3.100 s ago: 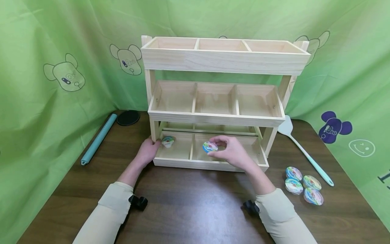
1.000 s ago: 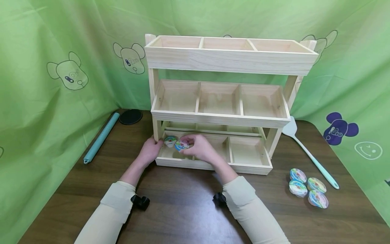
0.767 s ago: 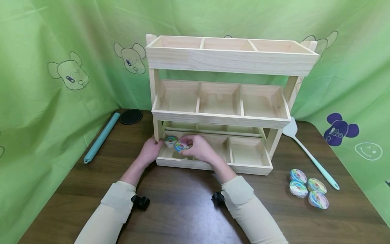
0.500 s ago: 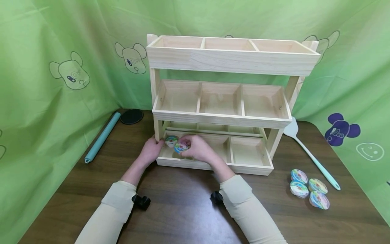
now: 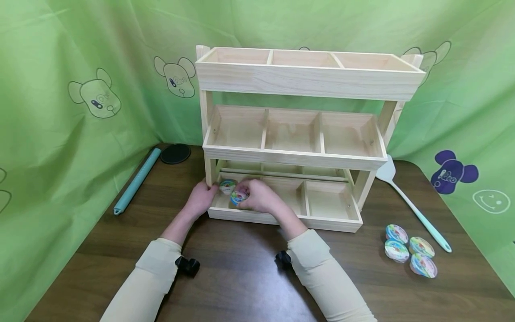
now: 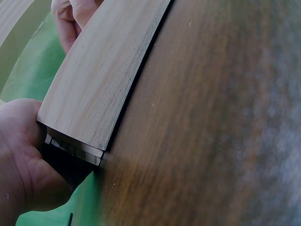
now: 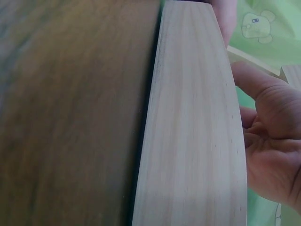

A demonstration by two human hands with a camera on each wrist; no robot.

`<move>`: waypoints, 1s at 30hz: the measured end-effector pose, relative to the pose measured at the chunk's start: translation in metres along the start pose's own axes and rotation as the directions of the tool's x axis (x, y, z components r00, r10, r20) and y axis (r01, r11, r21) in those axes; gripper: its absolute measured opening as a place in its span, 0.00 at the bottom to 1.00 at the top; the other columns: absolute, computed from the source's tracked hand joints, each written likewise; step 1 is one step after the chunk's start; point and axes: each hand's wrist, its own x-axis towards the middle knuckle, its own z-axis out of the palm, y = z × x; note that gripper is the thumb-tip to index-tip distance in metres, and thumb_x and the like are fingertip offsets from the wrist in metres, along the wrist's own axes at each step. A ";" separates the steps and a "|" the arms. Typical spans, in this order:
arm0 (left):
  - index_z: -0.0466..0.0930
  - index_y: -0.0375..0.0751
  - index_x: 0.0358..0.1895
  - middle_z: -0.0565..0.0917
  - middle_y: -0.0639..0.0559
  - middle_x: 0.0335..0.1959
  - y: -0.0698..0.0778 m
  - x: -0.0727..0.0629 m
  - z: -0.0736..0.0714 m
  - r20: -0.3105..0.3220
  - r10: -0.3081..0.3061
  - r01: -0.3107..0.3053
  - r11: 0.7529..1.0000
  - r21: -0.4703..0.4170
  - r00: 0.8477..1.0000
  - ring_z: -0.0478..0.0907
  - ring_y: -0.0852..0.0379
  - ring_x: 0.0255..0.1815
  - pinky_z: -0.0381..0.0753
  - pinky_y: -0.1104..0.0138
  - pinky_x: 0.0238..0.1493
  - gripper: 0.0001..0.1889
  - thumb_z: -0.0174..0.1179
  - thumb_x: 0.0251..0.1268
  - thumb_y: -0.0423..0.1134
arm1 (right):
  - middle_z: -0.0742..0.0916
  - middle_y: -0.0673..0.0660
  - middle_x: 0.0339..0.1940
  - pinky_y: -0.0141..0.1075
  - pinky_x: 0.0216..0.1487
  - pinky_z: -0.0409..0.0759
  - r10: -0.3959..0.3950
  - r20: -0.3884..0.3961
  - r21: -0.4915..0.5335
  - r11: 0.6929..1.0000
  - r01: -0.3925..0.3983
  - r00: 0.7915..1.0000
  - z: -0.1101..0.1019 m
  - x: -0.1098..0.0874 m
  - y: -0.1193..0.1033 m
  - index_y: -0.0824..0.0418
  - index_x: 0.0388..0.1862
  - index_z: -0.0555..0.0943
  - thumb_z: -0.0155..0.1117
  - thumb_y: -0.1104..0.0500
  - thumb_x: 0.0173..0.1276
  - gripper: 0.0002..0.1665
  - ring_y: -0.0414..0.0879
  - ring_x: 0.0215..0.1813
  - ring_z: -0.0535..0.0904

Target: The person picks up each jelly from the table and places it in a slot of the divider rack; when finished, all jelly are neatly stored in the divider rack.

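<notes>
A three-tier wooden rack [image 5: 297,161] with divided trays stands on the table. At the left end of its bottom tray my left hand [image 5: 200,199] grips the rack; in the left wrist view the wood's front board [image 6: 103,75] hides most of the fingers. Inside the bottom tray's left compartment, my right hand [image 5: 260,197] pinches a small lidded jelly cup [image 5: 239,197] with a colourful lid. Another jelly cup [image 5: 228,186] lies just behind and left of it in the same compartment. The tray's front board covers the held cup in the right wrist view.
Several more jelly cups [image 5: 423,265] lie in a cluster on the table at right. Behind them is a pale blue spatula [image 5: 418,213], its head by the rack. At left lie a blue rod-like roll [image 5: 137,181] and a black disc [image 5: 175,154]. Green curtain surrounds the table.
My right hand has carried the jelly cup left from the middle compartment into the left one, beside the other cup, and lowered it slightly. My left hand keeps its grip on the rack.
</notes>
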 end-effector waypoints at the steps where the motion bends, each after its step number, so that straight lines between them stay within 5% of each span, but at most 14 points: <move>1: 0.66 0.22 0.68 0.78 0.28 0.57 0.000 0.000 0.000 -0.001 0.000 0.000 1.000 0.001 1.000 0.78 0.42 0.53 0.77 0.50 0.56 0.27 0.45 0.78 0.42 | 0.87 0.54 0.42 0.37 0.46 0.78 0.001 0.002 -0.005 1.000 -0.001 1.000 0.000 0.000 0.000 0.64 0.53 0.84 0.79 0.60 0.54 0.27 0.46 0.41 0.80; 21: 0.67 0.21 0.66 0.80 0.30 0.53 -0.001 0.001 0.001 0.001 -0.015 0.015 1.000 0.014 1.000 0.78 0.45 0.48 0.79 0.53 0.52 0.26 0.45 0.78 0.42 | 0.88 0.56 0.44 0.39 0.50 0.79 -0.003 0.007 -0.069 0.998 0.004 1.000 0.006 -0.001 -0.007 0.63 0.52 0.85 0.80 0.62 0.56 0.24 0.48 0.45 0.82; 30: 0.68 0.21 0.65 0.80 0.30 0.53 0.000 0.001 0.000 -0.006 -0.016 0.016 1.000 0.017 1.000 0.78 0.45 0.49 0.79 0.53 0.51 0.26 0.45 0.78 0.42 | 0.87 0.58 0.54 0.42 0.58 0.77 -0.005 0.024 0.038 0.999 0.004 1.000 -0.001 -0.003 -0.006 0.63 0.59 0.82 0.78 0.60 0.58 0.29 0.50 0.53 0.81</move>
